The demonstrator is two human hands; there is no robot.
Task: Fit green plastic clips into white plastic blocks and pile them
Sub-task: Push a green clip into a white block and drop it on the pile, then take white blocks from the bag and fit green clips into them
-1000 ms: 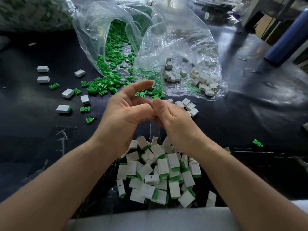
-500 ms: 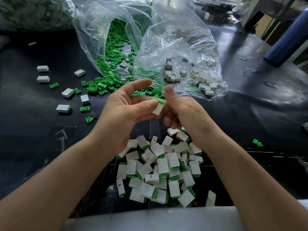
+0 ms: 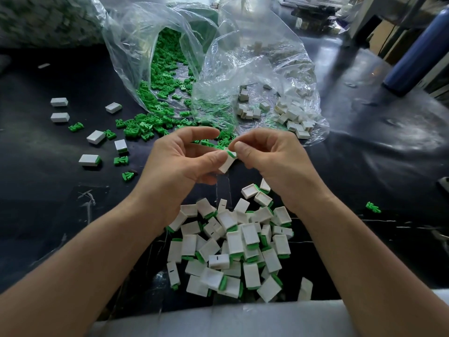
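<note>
My left hand (image 3: 181, 161) pinches a white block (image 3: 226, 164) with a green clip (image 3: 230, 153) at its top end. My right hand (image 3: 269, 159) meets it from the right, thumb tip pressed on the clip. Both hands hover above a pile of fitted blocks (image 3: 233, 249) near the table's front edge. Behind them lie loose green clips (image 3: 143, 128), spilling from a clear bag (image 3: 167, 69). A second clear bag (image 3: 274, 93) holds plain white blocks.
Several single white blocks (image 3: 96, 137) and clips lie scattered at the left on the black table (image 3: 364, 166). One stray clip (image 3: 373, 207) lies at the right. A blue cylinder (image 3: 413, 52) stands at the back right. A grey ledge (image 3: 218, 319) runs along the front.
The hands have drawn slightly apart and risen, so the block with its clip now shows between them. My right hand shifted right, uncovering two empty blocks on the pile.
</note>
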